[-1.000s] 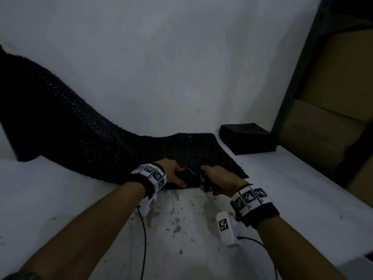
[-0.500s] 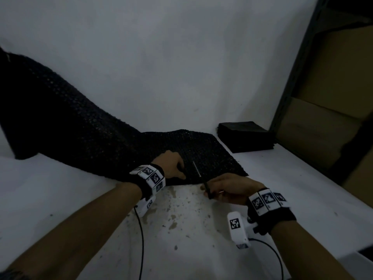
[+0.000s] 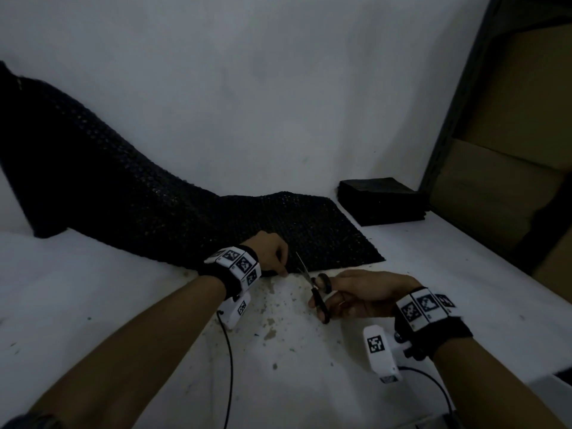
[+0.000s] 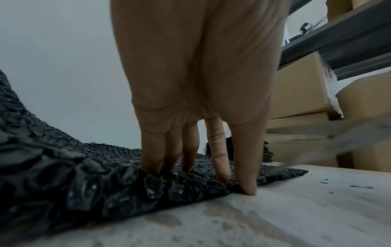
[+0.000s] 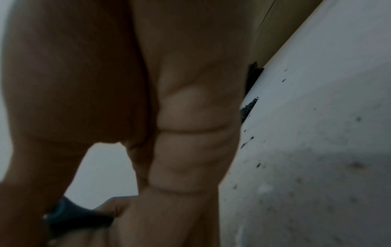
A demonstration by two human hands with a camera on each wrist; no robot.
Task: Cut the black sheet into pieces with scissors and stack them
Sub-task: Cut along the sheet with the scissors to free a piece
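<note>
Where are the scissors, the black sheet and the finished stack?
scissors (image 3: 318,292), head view, pivot and handle.
black sheet (image 3: 173,224), head view, its bumpy middle.
stack of cut pieces (image 3: 379,196), head view, top piece.

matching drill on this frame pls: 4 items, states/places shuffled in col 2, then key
1. textured black bubble sheet
2. black-handled metal scissors
3. stack of cut black square pieces
4. left hand

A. gripped in the right hand, blades open at the sheet's near edge
B. at the back of the white table, beside the shelf
C. fingers straight, pressing down on the sheet
D. draped down from the left onto the table

Pairs: 1-D, 2-A, 3-B, 4-C
</note>
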